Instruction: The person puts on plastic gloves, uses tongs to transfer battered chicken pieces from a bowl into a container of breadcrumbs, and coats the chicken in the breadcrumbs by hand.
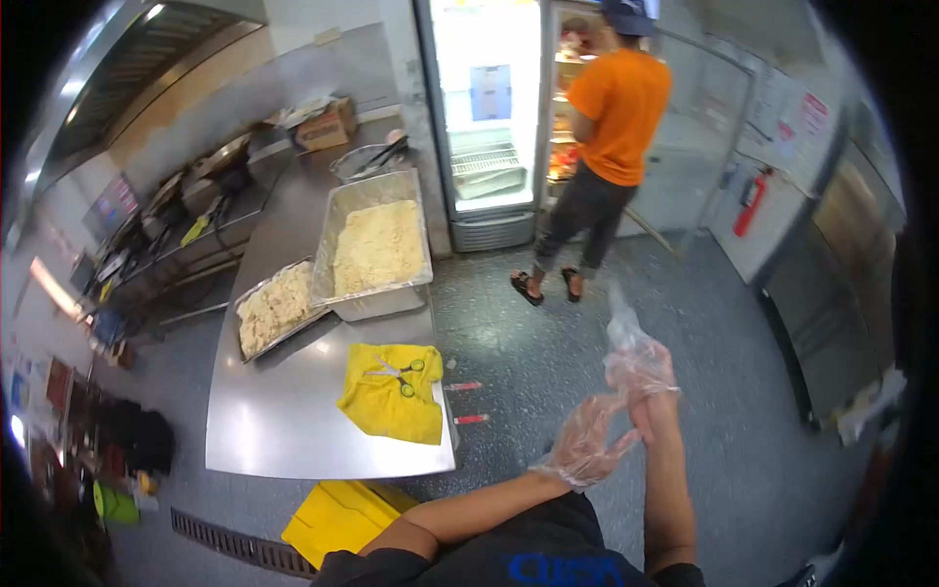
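Observation:
My left hand (587,440), in a clear plastic glove, reaches across to my right wrist. Its thumb and fingers are apart, with a gap between them, and the fingertips meet the base of my right hand (641,370). A second clear plastic glove (623,323) covers my right hand, its loose end stretching out past the fingers. Crinkled plastic blurs how those fingers are bent. Left of my hands, a yellow cloth (391,416) lies on the steel table (279,430), with green-handled scissors (396,374) on top.
A deep tub (377,308) and a shallow tray (279,305) hold a pale crumbly mix. A person in orange (621,117) stands at a lit fridge (494,225) with its glass door open. Under the table's near edge is a yellow bin (337,523). A fire extinguisher (751,203) hangs right.

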Available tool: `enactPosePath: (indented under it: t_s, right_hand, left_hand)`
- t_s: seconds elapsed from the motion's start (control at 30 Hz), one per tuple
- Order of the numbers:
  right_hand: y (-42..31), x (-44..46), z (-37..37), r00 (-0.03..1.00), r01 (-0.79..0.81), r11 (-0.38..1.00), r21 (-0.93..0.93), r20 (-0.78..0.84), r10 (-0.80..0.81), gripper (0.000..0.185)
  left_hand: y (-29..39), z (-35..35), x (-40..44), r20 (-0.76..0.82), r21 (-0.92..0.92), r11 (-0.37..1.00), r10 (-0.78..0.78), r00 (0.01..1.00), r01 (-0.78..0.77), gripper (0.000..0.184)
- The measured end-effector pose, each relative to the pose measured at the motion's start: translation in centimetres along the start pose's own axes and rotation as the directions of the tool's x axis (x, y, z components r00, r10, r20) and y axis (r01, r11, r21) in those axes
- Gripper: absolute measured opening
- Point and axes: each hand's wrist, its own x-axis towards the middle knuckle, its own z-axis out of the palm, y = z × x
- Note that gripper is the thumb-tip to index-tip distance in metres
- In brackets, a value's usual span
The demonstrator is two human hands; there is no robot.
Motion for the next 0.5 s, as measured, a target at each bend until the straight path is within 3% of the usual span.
enactPosePath:
  t_s: [0.1,0.2,0.27,0.3,0.33,0.4,0.43,0.5]
  right_hand:
    - [3.2,12.1,-0.2,0.988,-0.139,0.987,0.078,0.081,0.133,0.041]
    - [2.7,23.0,3.2,0.94,-0.248,0.966,0.078,0.261,0.22,0.042]
    - [2.2,28.2,7.1,0.887,-0.32,0.941,0.107,0.383,0.257,0.046]
    - [3.8,31.3,8.3,0.773,-0.485,0.845,0.226,0.561,0.294,0.051]
    - [4.5,33.7,10.7,0.781,-0.506,0.829,0.238,0.535,0.323,0.049]
    - [6.0,37.8,15.5,0.789,-0.546,0.799,0.251,0.475,0.39,0.046]
    - [7.5,40.9,17.0,0.791,-0.43,0.898,0.092,0.518,0.326,0.045]
    - [11.1,46.8,21.1,0.751,-0.111,0.978,-0.178,0.629,0.2,0.043]
  left_hand:
    - [-8.2,4.4,6.9,-0.156,0.076,0.972,-0.21,0.965,0.223,0.028]
    - [-16.2,5.5,13.7,-0.189,0.212,0.869,-0.412,0.891,0.447,0.018]
    - [-21.0,4.6,17.5,-0.4,0.306,0.847,-0.3,0.866,0.435,0.01]
    - [-22.7,3.2,18.9,-0.488,0.349,0.818,-0.257,0.834,0.457,0.009]
    - [-24.4,1.6,20.7,-0.566,0.391,0.793,-0.192,0.801,0.466,0.009]
    - [-27.2,-1.0,23.1,-0.617,0.302,0.786,-0.27,0.739,0.54,0.009]
    - [-28.8,-2.0,24.0,-0.641,0.258,0.776,-0.308,0.703,0.576,0.009]
    - [-30.7,-3.8,26.7,-0.61,0.253,0.84,-0.246,0.753,0.479,0.008]
